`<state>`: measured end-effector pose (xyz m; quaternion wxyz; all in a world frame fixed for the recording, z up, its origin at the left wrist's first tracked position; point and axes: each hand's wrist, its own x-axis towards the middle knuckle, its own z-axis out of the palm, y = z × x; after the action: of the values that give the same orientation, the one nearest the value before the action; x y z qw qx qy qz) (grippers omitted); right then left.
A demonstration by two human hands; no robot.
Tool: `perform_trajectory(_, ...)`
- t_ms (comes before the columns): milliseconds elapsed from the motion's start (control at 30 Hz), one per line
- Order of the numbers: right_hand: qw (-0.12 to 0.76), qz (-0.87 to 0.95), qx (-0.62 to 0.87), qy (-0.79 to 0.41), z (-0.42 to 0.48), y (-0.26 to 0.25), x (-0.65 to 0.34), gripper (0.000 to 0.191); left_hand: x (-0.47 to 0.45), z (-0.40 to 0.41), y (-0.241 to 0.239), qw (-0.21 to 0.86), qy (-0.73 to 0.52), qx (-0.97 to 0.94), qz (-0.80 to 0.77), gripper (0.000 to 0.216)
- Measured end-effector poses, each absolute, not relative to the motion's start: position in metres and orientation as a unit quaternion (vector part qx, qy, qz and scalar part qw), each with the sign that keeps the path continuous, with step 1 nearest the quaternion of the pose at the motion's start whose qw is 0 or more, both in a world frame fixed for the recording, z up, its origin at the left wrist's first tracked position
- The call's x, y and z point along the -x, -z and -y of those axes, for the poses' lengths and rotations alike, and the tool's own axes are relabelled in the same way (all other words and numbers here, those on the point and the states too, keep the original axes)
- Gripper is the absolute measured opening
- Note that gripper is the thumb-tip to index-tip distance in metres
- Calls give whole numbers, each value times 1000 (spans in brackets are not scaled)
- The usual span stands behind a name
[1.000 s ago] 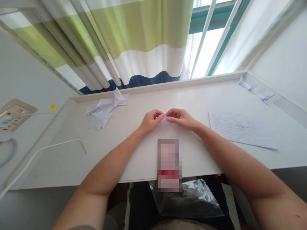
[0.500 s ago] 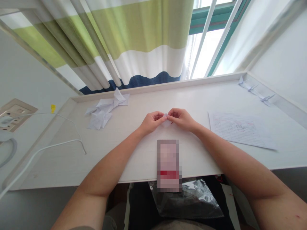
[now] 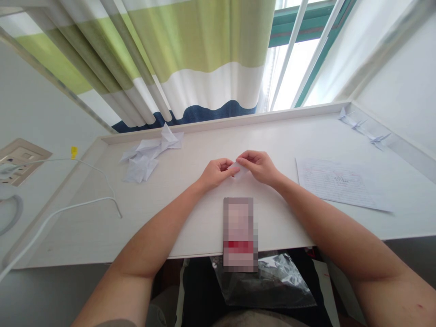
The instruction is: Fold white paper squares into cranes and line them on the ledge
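Both my hands meet over the middle of the white desk (image 3: 190, 213). My left hand (image 3: 215, 172) and my right hand (image 3: 258, 165) each pinch a small folded piece of white paper (image 3: 237, 168) between fingers and thumb, just above the desk surface. Most of the paper is hidden by my fingers. A phone (image 3: 240, 234) lies flat near the front edge, just below my hands.
A pile of folded white paper shapes (image 3: 148, 154) lies at the back left. A written sheet (image 3: 340, 184) lies to the right. Small folded paper figures (image 3: 363, 127) line the far right edge. A white cable (image 3: 73, 209) crosses the left side. A plastic bag (image 3: 269, 284) sits below the desk.
My hands have shifted slightly away from me and turned the small paper. The right fingers now sit over its top edge.
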<state>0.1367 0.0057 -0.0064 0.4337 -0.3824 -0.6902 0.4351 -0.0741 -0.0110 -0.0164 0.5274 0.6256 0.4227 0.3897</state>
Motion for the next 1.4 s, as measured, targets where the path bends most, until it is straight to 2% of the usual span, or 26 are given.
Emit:
perform_trajectory(133,482,651,393,-435,-5,7,-134,39,76,11,16,527,-360,-639,-430,43)
perform_trajectory(400,445,672,386,-448,-12,14,-138,54,74,9,17,520,-386,-636,-420,45)
perform_trajectory(500,439,683,407,-418,-14,13,-142,51,74,8,17,527,-412,-603,-434,39)
perform_trajectory(633,409,744,417,-324,-13,12,-147,32,78,0,19,537,-462,-559,-431,34)
perform_trajectory(733,324,808,411,-270,-15,12,-149,19,83,-4,22,466,-482,-570,-476,27)
perform_trajectory(867,188,854,428,-229,-18,12,-152,27,88,-1,25,281,-385,-716,-510,17)
perform_trajectory(1000,174,878,414,-164,-18,9,-157,27,88,5,25,155,-280,-823,-469,16)
perform_trajectory(1067,180,877,425,-134,-17,8,-158,23,88,6,24,131,-252,-847,-449,19)
perform_trajectory(1233,191,876,436,-78,-16,10,-156,28,92,3,25,129,-243,-864,-421,18)
perform_trajectory(1400,172,897,393,-108,-16,14,-153,27,95,1,27,158,-277,-869,-379,17)
